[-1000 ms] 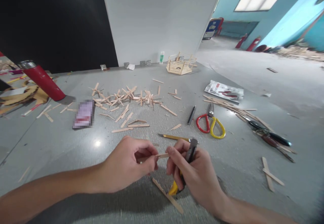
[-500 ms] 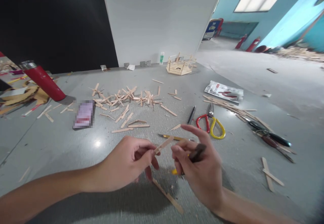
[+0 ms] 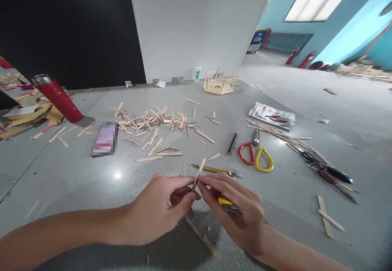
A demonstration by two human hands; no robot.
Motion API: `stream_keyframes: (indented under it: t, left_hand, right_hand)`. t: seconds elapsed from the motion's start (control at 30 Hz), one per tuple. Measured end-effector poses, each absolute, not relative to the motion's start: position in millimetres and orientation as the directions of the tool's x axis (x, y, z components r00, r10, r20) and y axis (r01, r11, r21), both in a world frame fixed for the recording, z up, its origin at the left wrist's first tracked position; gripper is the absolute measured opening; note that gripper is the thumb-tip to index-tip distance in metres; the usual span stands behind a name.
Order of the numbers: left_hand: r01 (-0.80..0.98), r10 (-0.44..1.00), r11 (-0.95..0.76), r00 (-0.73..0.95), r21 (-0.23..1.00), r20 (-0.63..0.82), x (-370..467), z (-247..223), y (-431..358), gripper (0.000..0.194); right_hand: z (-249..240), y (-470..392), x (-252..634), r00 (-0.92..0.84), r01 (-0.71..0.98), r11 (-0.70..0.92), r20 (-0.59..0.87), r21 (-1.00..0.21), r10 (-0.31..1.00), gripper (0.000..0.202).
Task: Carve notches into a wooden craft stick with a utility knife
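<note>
Between finger and thumb, my left hand (image 3: pixel 165 205) pinches a short wooden stick (image 3: pixel 199 171) that points up and away. My right hand (image 3: pixel 235 209) touches the same stick with its thumb and index fingertips. A yellow and dark tool (image 3: pixel 226 202) is tucked in the right palm, mostly hidden by the fingers. Just beyond the hands lies a craft knife with a yellowish handle (image 3: pixel 216 169). Under them, a joined pair of sticks (image 3: pixel 203 239) rests on the grey table (image 3: pixel 122 189).
Loose sticks (image 3: pixel 153 119) lie across the middle. Scissors (image 3: pixel 256 150), a black pen (image 3: pixel 232 142), a packet (image 3: pixel 272 115) and black-handled pliers (image 3: pixel 327 164) are to the right. A red bottle (image 3: pixel 59 101) and phone (image 3: pixel 104 139) stand and lie left; a stick frame (image 3: pixel 219 85) sits behind.
My right hand has moved left to the stick, and its raised index finger has come down onto it. The stick has turned more upright. The view has shifted slightly.
</note>
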State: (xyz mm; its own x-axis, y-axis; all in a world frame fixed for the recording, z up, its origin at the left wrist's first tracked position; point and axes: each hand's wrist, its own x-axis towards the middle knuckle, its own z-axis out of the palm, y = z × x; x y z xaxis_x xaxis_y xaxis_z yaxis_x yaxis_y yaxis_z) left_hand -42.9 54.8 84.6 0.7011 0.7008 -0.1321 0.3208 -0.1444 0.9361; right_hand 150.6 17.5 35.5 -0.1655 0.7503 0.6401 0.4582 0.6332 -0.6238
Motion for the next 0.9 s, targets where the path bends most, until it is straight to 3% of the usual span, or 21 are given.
stream_keyframes:
  t: [0.13, 0.33, 0.53, 0.63, 0.7, 0.8, 0.9]
  left_hand:
    - [0.307, 0.700, -0.135, 0.702, 0.942, -0.129, -41.6, 85.0, 54.5, 0.029]
    - [0.294, 0.664, -0.129, 0.735, 0.947, -0.138, -41.3, 78.9, 55.1, 0.023]
    - [0.273, 0.660, -0.018, 0.726, 0.962, -0.194, -41.6, 73.4, 56.2, 0.019]
    - [0.223, 0.731, 0.028, 0.660, 0.974, -0.173, -42.9, 76.4, 55.7, 0.019]
    - [0.187, 0.774, 0.023, 0.618, 0.982, -0.136, -43.5, 76.3, 58.2, 0.020]
    - [0.181, 0.812, -0.015, 0.576, 0.983, -0.094, -43.7, 67.2, 72.4, 0.017]
    - [0.261, 0.850, -0.069, 0.520, 0.963, -0.080, -44.4, 46.7, 97.8, 0.020]
  right_hand:
    - [20.2, 16.9, 157.6, -0.225, 0.511, 0.637, 0.625, -0.578, 0.748, 0.037]
    - [21.3, 19.2, 154.0, -0.274, 0.535, 0.590, 0.536, -0.605, 0.799, 0.009]
    - [24.5, 26.6, 148.1, -0.100, 0.606, 0.496, 0.559, -0.622, 0.823, 0.010]
    - [26.8, 28.1, 149.3, 0.041, 0.622, 0.393, 0.529, -0.678, 0.847, 0.011]
    - [29.7, 28.9, 150.0, 0.074, 0.658, 0.376, 0.553, -0.653, 0.830, 0.014]
    - [32.4, 32.4, 151.5, 0.009, 0.720, 0.402, 0.587, -0.566, 0.810, 0.010]
    - [28.0, 39.8, 156.1, -0.148, 0.757, 0.421, 0.497, -0.499, 0.855, 0.010]
